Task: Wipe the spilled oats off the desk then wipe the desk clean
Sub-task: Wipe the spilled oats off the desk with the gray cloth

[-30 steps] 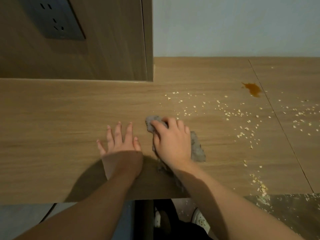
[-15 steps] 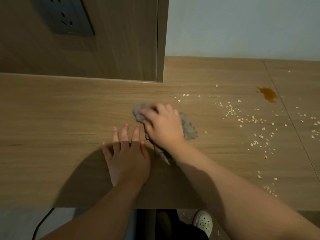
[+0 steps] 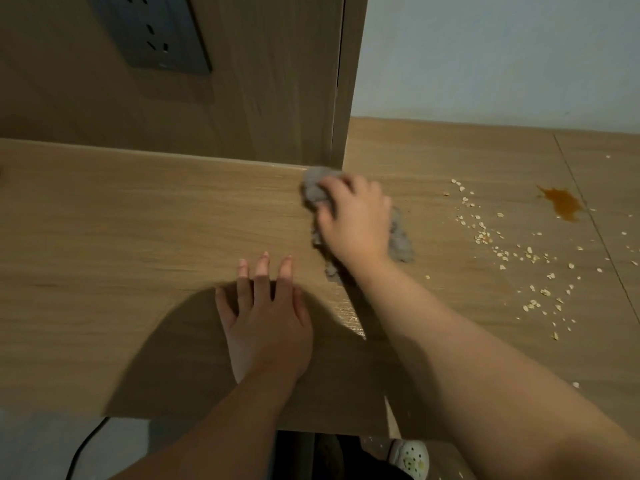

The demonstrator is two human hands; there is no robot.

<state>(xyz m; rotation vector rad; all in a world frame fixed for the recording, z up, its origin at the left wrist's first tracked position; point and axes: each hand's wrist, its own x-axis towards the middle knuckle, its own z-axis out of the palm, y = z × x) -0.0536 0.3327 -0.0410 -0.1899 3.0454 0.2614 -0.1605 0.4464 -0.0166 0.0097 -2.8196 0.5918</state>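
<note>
1. While the right hand [image 3: 356, 220] lies on top of a crumpled grey cloth [image 3: 317, 192], its fingers bend down over the cloth's far end and hold it pressed to the light brown wood-grain desk [image 3: 138, 220]. The thumb is hidden, so this looks like a loose clasp rather than a tight fist.
2. That cloth sits at the back of the desk, its far end at the foot of the upright brown wooden panel [image 3: 259, 98], by the panel's right-hand corner. Grey fabric shows to the left, to the right and on the near side of the hand.
3. Nearer the person and to the left, the left hand [image 3: 266, 320] rests palm down on the desk, fingers straight and slightly spread. It holds nothing and is apart from the cloth.
4. Pale spilled oat flakes [image 3: 485, 237] lie scattered on the desk to the right of the cloth, clear of it. A few lie beyond a thin seam [image 3: 602, 237] in the desktop.
5. A small orange-brown liquid stain [image 3: 562, 202] lies behind the oats, just left of the seam.
6. A dark rectangular socket plate [image 3: 156, 32] is set in the panel at upper left, and a pale blue-grey wall [image 3: 485, 53] stands behind the right part of the desk.
7. Below the front edge, a thin black cable [image 3: 81, 452] shows at left and a white perforated shoe [image 3: 410, 455] at right.
</note>
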